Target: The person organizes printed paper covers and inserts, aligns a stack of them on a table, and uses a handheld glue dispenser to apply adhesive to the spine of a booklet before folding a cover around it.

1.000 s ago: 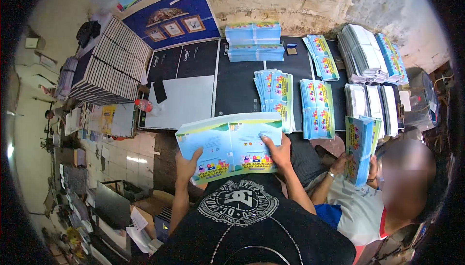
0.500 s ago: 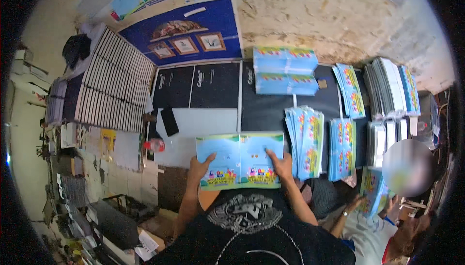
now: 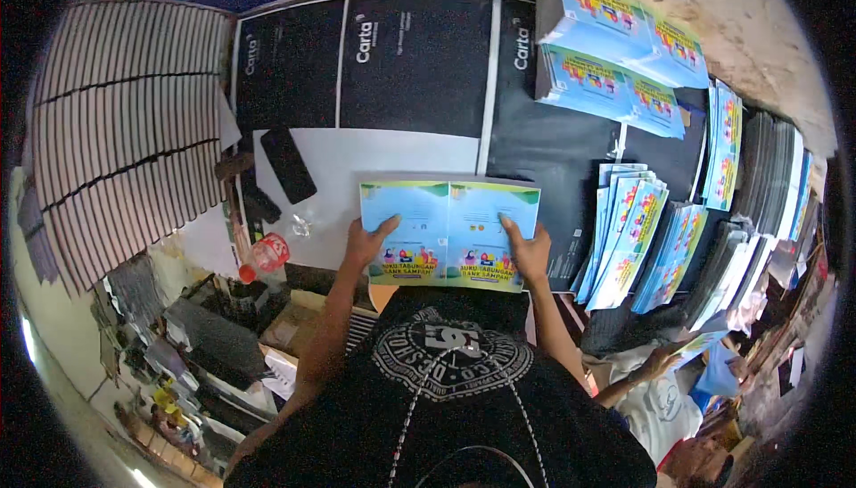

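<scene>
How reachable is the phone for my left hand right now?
Likely yes, if your left hand first lets go of the sheets: the phone lies uncovered on the white board, with bare board between.

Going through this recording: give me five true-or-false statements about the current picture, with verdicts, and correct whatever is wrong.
1. The left hand and the right hand both hold the printed blue sheets. True.
2. The phone lies on top of the striped stack at the left. False: the black phone lies partly on the white board.
3. A co-worker's hand shows at the lower right. True.
4. The bottle is to the right of the held sheets. False: the red-labelled bottle is to their left.
5. The person's shirt is plain white. False: it is black with a pale print.
</scene>
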Tool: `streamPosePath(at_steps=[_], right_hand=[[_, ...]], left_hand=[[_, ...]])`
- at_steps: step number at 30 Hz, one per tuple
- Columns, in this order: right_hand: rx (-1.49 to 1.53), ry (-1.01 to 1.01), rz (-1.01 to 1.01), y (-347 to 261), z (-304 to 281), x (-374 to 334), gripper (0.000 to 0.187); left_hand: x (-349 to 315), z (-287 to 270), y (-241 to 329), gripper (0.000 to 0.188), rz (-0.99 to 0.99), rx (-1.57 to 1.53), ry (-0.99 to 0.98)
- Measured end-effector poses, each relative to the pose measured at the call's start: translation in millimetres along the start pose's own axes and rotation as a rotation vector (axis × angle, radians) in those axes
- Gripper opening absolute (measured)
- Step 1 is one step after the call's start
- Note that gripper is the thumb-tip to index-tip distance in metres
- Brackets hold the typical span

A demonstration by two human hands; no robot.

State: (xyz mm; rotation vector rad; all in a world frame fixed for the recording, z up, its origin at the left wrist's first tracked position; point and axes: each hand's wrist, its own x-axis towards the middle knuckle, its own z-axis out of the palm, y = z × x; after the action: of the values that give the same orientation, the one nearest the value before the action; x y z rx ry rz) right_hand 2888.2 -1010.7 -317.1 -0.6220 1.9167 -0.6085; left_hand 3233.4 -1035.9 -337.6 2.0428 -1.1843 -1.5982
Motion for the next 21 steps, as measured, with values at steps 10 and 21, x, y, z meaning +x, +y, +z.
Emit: streamPosePath(at_steps=[10,21], right_hand=[[0.017,0.003,-0.09,-9,8,-13,0.043],[0.054,0.109,-0.31,19,15,-12,0.06]], left_hand=[[-21,-7,22,0.046,-0.066,-0.145,0.077],[-14,-5,3,0.054,0.271,-0.148,0.025]])
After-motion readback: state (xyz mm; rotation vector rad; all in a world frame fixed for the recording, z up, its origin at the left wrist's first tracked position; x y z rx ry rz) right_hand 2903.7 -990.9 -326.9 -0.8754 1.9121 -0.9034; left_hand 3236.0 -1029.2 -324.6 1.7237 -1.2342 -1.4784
